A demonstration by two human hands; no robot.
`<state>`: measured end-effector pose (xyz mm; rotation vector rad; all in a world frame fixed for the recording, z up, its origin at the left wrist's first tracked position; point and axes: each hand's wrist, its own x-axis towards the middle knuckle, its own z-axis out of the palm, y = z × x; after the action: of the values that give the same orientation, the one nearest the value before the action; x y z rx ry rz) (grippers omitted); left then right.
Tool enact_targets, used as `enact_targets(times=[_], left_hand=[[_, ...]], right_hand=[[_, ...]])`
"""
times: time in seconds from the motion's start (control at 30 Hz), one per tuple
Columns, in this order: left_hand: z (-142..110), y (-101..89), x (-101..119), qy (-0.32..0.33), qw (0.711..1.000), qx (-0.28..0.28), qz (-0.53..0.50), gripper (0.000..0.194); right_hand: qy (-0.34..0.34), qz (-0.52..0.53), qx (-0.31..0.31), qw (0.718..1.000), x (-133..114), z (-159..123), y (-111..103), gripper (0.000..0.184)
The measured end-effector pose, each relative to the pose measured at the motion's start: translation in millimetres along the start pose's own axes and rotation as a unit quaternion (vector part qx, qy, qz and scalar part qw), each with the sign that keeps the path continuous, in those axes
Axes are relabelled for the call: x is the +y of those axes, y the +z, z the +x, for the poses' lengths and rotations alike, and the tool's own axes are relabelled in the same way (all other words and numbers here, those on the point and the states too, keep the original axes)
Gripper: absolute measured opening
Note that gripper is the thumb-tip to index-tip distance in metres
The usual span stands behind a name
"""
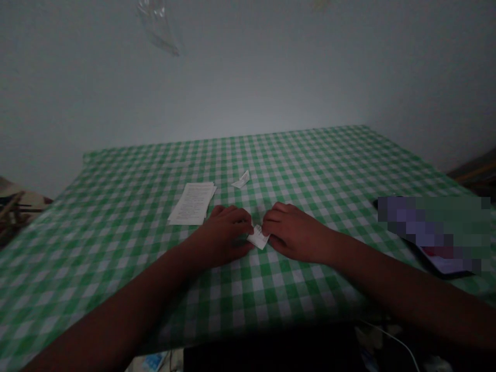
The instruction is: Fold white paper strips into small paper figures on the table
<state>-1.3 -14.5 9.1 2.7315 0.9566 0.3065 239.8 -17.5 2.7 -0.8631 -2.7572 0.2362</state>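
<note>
Between my two hands is a small folded piece of printed paper (259, 238), held low over the checked cloth. My left hand (225, 235) is closed on its left side, thumb and fingers pinched together. On the right side, my right hand (296, 232) pinches the same paper with curled fingers. Parts of the paper are hidden behind the fingertips. Just beyond my left hand lies a stack of printed paper sheets (192, 204), slightly fanned at its edges. Farther back sits another small folded paper (242, 179), with raised pointed ends, touched by neither hand.
A green and white checked tablecloth (302, 165) covers the table up to the wall (251, 77). At the right lies a dark-edged tablet-like device (434, 258), its screen partly blurred. A clear plastic piece (158, 26) hangs on the wall. A white cable (399, 341) runs below the front edge.
</note>
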Motion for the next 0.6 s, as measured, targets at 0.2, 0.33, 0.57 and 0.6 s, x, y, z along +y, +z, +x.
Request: enact_targets(times=[0.2,0.33,0.57,0.6], left_hand=[[2,5.7,-2,0.011,1.000,-0.003,0.023,0.019],[3,5.6,-2,0.013,1.000,-0.003,0.020,0.014],[4,8.0,-2,-0.013,1.000,0.006,-0.016,0.013],[5,8.8,-2,-0.021,1.000,0.006,-0.021,0.012]], right_hand=[[0.002,-0.002,-0.010,1.000,-3,-1,-6,0.013],[-0.011,0.021,0.000,1.000,0,1,-4,0.016],[0.013,0.099,0.025,0.995,7,5,5,0.020],[0.017,0.107,0.028,0.994,7,5,6,0.020]])
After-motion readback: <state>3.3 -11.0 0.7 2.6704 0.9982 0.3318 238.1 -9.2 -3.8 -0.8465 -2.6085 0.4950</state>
